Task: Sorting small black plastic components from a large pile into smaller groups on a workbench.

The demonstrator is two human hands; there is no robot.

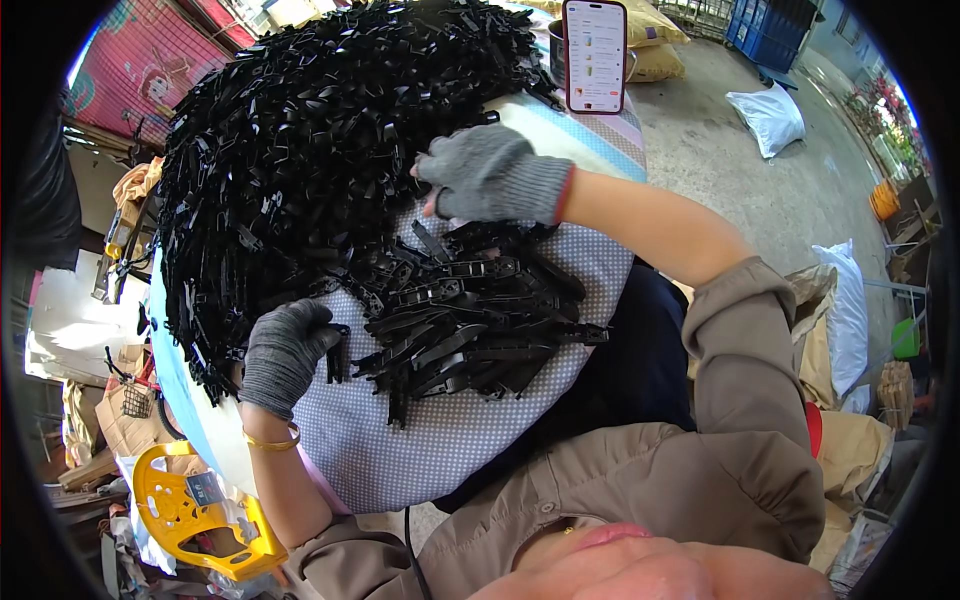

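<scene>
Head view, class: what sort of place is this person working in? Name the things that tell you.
Probably an informal outdoor workshop for sorting plastic parts. A big heap of black plastic strips covers a cloth-covered table, stuffed sacks lie on bare concrete ground, and both hands, left and right, wear grey work gloves.

Large heap of plastic strips (pixel 320 130) lies behind smaller pile (pixel 470 310) on table (pixel 440 450); phone (pixel 595 55) stands behind both.
</scene>
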